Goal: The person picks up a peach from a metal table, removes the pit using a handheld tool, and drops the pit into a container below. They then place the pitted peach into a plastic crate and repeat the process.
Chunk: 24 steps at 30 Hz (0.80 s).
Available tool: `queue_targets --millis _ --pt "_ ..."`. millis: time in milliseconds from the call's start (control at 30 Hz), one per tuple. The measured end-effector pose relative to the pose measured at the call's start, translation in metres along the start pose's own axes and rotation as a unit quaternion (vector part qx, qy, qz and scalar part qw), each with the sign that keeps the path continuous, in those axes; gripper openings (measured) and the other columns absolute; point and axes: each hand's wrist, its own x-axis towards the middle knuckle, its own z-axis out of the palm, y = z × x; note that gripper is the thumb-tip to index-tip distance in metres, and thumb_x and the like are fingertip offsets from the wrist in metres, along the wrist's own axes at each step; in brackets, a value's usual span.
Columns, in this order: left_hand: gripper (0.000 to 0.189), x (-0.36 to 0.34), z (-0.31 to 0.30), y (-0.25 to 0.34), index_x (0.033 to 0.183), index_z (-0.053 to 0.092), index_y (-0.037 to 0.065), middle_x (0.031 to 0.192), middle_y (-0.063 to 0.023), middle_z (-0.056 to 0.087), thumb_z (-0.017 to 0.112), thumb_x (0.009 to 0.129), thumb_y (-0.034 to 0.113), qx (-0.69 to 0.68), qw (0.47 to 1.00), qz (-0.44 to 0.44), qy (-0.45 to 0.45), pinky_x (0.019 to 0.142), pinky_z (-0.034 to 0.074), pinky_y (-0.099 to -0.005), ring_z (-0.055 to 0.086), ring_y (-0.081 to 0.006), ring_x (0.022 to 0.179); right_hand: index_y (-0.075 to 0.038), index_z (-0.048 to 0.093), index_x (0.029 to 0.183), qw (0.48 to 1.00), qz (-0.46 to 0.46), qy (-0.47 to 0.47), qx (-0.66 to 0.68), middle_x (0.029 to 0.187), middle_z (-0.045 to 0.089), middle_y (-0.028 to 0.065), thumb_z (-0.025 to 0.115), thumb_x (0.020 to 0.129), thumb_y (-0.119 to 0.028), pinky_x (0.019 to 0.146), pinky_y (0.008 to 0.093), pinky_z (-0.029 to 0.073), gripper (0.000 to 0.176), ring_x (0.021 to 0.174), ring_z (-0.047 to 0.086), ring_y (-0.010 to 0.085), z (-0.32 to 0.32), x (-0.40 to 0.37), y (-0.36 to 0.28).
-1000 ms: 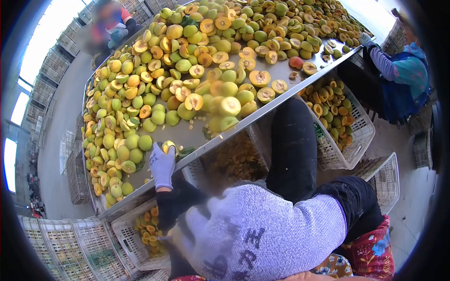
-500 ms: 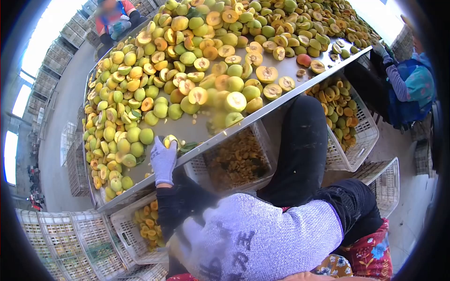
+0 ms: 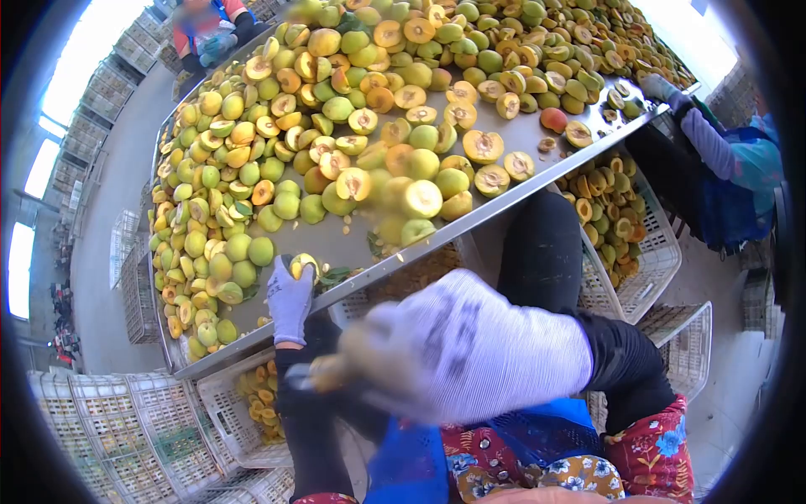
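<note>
At the near edge of the table [image 3: 470,217], our left hand [image 3: 290,300] holds a fruit [image 3: 304,265], with its fingers around it. Our right hand [image 3: 445,346] is higher and closer to the table than a moment ago, so now it is nearer that fruit. It is blurry, but its fingers look curled round a tool [image 3: 324,374].

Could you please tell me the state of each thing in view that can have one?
Left hand: gloved, holding a cut stone fruit.
Right hand: gloved, motion-blurred; grip unclear.
Metal-topped table: heaped with fruit, partly bare.
Reddish fruit: apparently uncut.
Crate at right: full of cut fruit.
Crate at lower left: holds cut fruit.
</note>
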Motion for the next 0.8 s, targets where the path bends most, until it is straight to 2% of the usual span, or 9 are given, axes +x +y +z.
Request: queue_targets --millis 67,167,300,333,433,533,667,733,800 --pt "0.04 -0.002 -0.002 0.004 0.107 0.058 -0.001 0.096 -0.0223 0.068 0.07 0.083 0.03 -0.024 1.0 0.0 -0.008 0.08 0.05 -0.0455 0.065 -0.0406 0.092 -0.008 0.06 0.098 0.991 0.127 0.004 -0.031 0.074 0.064 0.0141 0.065 0.085 -0.028 0.059 0.046 0.051 0.024 0.073 0.067 0.0331 -0.005 -0.005 0.055" --pt "0.036 0.004 -0.005 -0.004 0.105 0.06 0.0 0.094 -0.0195 0.068 0.072 0.083 0.027 -0.109 0.992 0.018 -0.057 0.079 0.051 -0.0403 0.067 -0.0355 0.087 -0.006 0.06 0.099 0.954 0.247 0.126 -0.11 0.084 0.066 0.0169 0.07 0.08 -0.022 0.071 0.0458 0.052 0.027 0.082 0.067 0.0362 -0.013 -0.032 0.141" --pt "0.04 0.025 -0.036 0.03 0.109 0.058 0.0 0.097 -0.0184 0.068 0.072 0.084 0.029 -0.11 0.98 0.068 -0.153 0.08 0.052 -0.0404 0.067 -0.0343 0.09 -0.007 0.062 0.114 0.896 0.293 0.258 -0.211 0.098 0.067 0.0163 0.071 0.08 -0.019 0.075 0.0438 0.053 0.036 0.087 0.067 0.0365 -0.011 -0.066 0.241" --pt "0.041 0.037 -0.038 0.034 0.112 0.058 0.001 0.096 -0.0143 0.069 0.073 0.084 0.026 -0.08 0.977 0.101 -0.172 0.082 0.052 -0.0374 0.067 -0.025 0.089 -0.007 0.061 0.114 0.888 0.304 0.261 -0.225 0.099 0.067 0.0158 0.071 0.081 -0.019 0.075 0.0438 0.053 0.037 0.088 0.067 0.0365 -0.006 -0.074 0.263" --pt "0.051 0.089 -0.066 0.069 0.124 0.057 0.003 0.112 -0.0142 0.063 0.073 0.086 0.033 -0.012 0.958 0.142 -0.248 0.086 0.051 -0.0356 0.064 -0.0253 0.094 -0.004 0.061 0.116 0.883 0.301 0.28 -0.226 0.1 0.067 0.0161 0.071 0.08 -0.013 0.077 0.0432 0.052 0.039 0.088 0.066 0.0375 0.005 -0.077 0.279" --pt "0.045 0.19 -0.063 0.061 0.124 0.059 0.007 0.119 -0.0166 0.06 0.069 0.089 0.034 0.049 0.976 0.213 -0.023 0.095 0.047 -0.0394 0.059 -0.0316 0.109 -0.003 0.06 0.115 0.89 0.305 0.271 -0.204 0.099 0.067 0.0162 0.071 0.08 -0.011 0.075 0.0433 0.052 0.038 0.088 0.066 0.0375 0.003 -0.076 0.271" --pt "0.056 0.321 -0.052 0.053 0.129 0.058 0.012 0.13 -0.0237 0.053 0.054 0.093 0.054 0.211 0.973 0.099 0.01 0.102 0.041 -0.0483 0.049 -0.0398 0.123 -0.003 0.058 0.116 0.889 0.318 0.26 -0.2 0.099 0.066 0.0165 0.071 0.08 -0.011 0.073 0.044 0.052 0.039 0.087 0.065 0.038 0.001 -0.075 0.276" --pt "0.074 0.339 -0.024 0.055 0.142 0.049 0.019 0.142 -0.0259 0.043 0.046 0.089 0.069 0.276 0.96 0.001 0.043 0.106 0.035 -0.0585 0.037 -0.0492 0.132 -0.002 0.058 0.115 0.892 0.323 0.254 -0.187 0.098 0.065 0.0164 0.071 0.079 -0.009 0.073 0.0443 0.052 0.039 0.087 0.065 0.0382 -0.001 -0.074 0.275" --pt "0.077 0.325 0.006 0.072 0.145 0.045 0.022 0.146 -0.0255 0.038 0.05 0.086 0.071 0.281 0.959 -0.014 0.039 0.106 0.031 -0.0642 0.032 -0.0526 0.135 -0.002 0.059 0.114 0.891 0.333 0.256 -0.175 0.097 0.066 0.0167 0.071 0.078 -0.008 0.075 0.044 0.052 0.038 0.087 0.065 0.0382 -0.004 -0.069 0.272"
